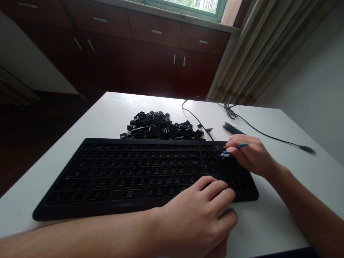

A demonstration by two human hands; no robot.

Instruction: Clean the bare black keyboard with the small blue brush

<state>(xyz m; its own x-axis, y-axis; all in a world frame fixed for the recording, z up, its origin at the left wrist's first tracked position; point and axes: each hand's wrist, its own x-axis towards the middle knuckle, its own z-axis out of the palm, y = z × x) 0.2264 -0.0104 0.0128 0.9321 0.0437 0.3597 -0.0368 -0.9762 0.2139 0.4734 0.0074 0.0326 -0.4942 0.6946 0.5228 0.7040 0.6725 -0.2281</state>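
On white table [268, 215], left hand [206, 208] lies palm-down.

Daylight enters through 1 window [188, 6] at the top, its panes washed out to near white. The worktop [88, 120] is lit brightest along its far edge, with a soft pale sheen there, and turns greyer toward the near left corner. The cabinets [150, 68] and the floor at left sink into deep shadow, and the black keyboard [80, 205] shows little detail in its dark parts. Wide-angle distortion stretches the outer parts of the view, tilting the curtain [249, 53]. Both forearms look large and stretched near the frame's edges.
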